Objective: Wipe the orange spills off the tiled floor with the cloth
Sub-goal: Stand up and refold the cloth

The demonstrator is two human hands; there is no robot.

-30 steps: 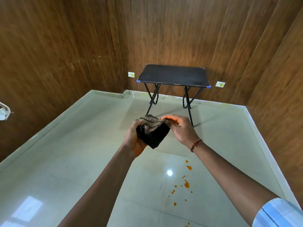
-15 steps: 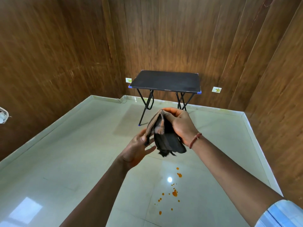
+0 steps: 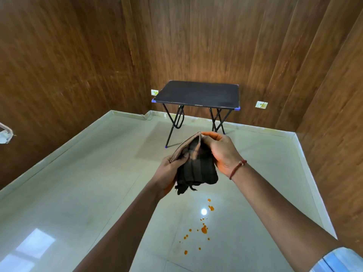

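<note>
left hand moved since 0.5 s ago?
Yes. The left hand has closed up onto the cloth, nearer the right hand; judged against the table, it rose slightly.

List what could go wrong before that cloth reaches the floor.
1. The orange spills are scattered as many small drops, so a pass could miss the outlying ones.
2. The cloth is bunched between the left hand and right hand; wiping with it crumpled may smear rather than lift.
3. The glossy tiled floor looks slippery where wet.
</note>
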